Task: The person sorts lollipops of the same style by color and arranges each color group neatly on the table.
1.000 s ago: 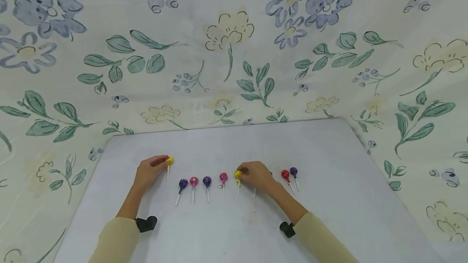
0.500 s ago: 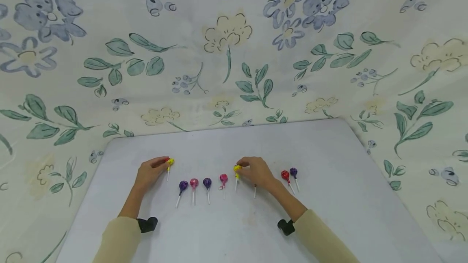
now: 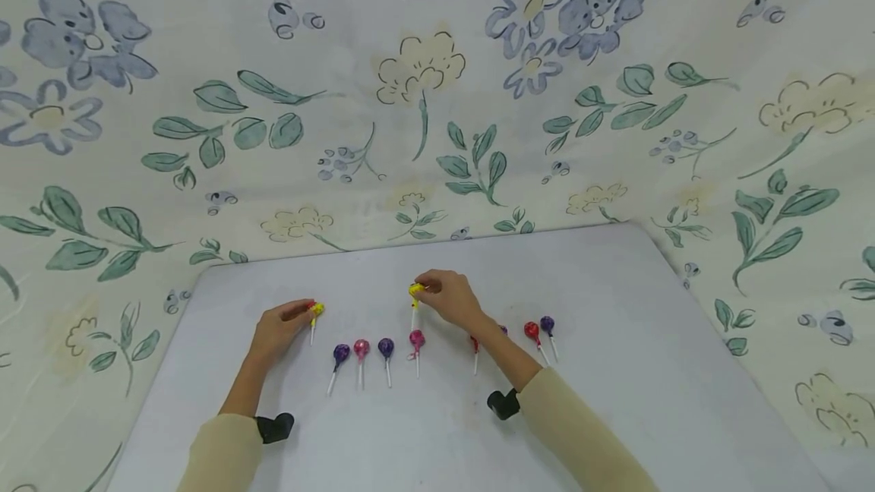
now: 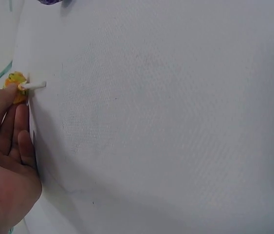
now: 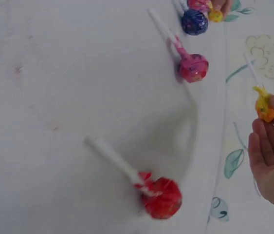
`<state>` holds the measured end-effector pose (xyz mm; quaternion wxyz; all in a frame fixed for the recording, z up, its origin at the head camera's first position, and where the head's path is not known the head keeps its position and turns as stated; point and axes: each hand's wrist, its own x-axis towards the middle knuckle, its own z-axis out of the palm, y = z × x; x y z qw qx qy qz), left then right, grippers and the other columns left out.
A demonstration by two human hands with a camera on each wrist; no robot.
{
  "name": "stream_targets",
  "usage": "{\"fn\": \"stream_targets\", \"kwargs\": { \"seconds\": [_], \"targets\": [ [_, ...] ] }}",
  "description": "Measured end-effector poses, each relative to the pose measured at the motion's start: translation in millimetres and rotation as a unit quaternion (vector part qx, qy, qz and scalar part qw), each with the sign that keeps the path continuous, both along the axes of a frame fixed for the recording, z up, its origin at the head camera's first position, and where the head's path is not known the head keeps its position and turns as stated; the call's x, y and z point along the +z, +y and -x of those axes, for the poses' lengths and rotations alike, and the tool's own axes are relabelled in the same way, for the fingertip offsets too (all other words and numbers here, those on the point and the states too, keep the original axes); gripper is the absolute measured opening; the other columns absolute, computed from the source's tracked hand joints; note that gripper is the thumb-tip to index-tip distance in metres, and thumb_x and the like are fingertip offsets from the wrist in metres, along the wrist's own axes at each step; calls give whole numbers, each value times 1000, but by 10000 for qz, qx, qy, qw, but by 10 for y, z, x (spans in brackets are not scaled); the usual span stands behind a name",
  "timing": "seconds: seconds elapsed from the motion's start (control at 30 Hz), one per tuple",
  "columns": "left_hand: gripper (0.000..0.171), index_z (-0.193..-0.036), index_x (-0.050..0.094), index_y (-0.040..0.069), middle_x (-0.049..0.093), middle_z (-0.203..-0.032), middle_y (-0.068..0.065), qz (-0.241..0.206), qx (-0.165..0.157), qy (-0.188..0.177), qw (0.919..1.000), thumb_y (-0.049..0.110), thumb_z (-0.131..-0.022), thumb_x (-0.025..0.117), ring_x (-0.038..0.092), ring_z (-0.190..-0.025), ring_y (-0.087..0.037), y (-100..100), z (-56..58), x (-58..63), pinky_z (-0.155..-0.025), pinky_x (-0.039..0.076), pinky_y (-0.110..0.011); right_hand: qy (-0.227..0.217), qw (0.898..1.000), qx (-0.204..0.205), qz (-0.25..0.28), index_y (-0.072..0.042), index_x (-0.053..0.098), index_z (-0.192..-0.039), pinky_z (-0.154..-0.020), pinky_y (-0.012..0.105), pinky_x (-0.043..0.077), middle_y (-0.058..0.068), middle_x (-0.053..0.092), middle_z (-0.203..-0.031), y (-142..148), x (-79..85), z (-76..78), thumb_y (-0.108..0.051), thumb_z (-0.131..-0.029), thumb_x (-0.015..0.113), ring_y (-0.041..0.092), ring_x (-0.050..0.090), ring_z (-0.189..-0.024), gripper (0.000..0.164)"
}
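Note:
My left hand (image 3: 282, 331) pinches a yellow lollipop (image 4: 16, 78) by its wrapped head at the left of the table, its white stick pointing toward me. Farther right, my right hand (image 3: 451, 298) holds another yellow lollipop (image 5: 264, 105) between thumb and fingertips, raised over the table. Just below that one in the head view lies a pink lollipop (image 3: 417, 339). To its left rest a purple lollipop (image 3: 386, 348), a pink-and-white lollipop (image 3: 361, 348) and a second purple lollipop (image 3: 341, 354). A red lollipop (image 5: 162, 199) lies beneath my right forearm, partly hidden in the head view.
On the right side of the row are a red lollipop (image 3: 532, 330) and a purple lollipop (image 3: 548, 323); another purple one peeks out beside my right forearm. The white table (image 3: 383, 439) ends at a floral cloth (image 3: 424, 127) behind it.
My right hand has lifted the yellow lollipop from its spot in the row and carried it left and farther back. The left hand has stayed nearly in place with its lollipop.

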<state>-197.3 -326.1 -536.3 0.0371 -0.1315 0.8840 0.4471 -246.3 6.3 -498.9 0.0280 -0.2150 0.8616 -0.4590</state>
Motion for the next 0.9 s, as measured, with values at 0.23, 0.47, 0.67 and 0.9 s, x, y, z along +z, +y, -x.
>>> {"fn": "stream_targets", "kwargs": {
  "seconds": [0.23, 0.47, 0.67, 0.9],
  "targets": [
    [41, -137, 56, -4, 53, -139, -27, 1, -13, 24, 10000, 16, -101, 58, 41, -133, -43, 6, -8, 6, -111, 33, -56, -382, 9990, -152, 183, -4, 73, -115, -77, 18, 54, 5, 73, -106, -322, 66, 78, -14, -93, 72, 17, 67, -95, 23],
    [40, -136, 57, -4, 54, -138, -27, -165, -87, 58, 9998, 16, -100, 59, 45, -130, -43, 24, -6, -19, -109, 35, -55, -646, 9976, 8, 255, -5, 73, -114, -76, 18, 54, 2, 73, -105, -606, 58, 62, -15, -93, 72, 12, 67, -93, 24],
    [40, -135, 58, -2, 55, -137, -26, -183, -103, 47, 9998, 17, -100, 60, 46, -129, -42, 17, 16, -41, -109, 37, -55, -801, 9960, -62, 382, -6, 74, -114, -75, 18, 54, 1, 73, -103, -849, -2, 58, -16, -93, 73, 12, 67, -92, 23],
    [40, -136, 57, -3, 54, -137, -26, -148, -26, 11, 9999, 16, -101, 59, 46, -130, -41, -10, -9, 11, -109, 37, -54, -899, 9949, -24, 463, -7, 75, -111, -72, 19, 54, 1, 74, -104, -1169, -106, 64, -16, -91, 75, 12, 69, -89, 21]
  ]
}}
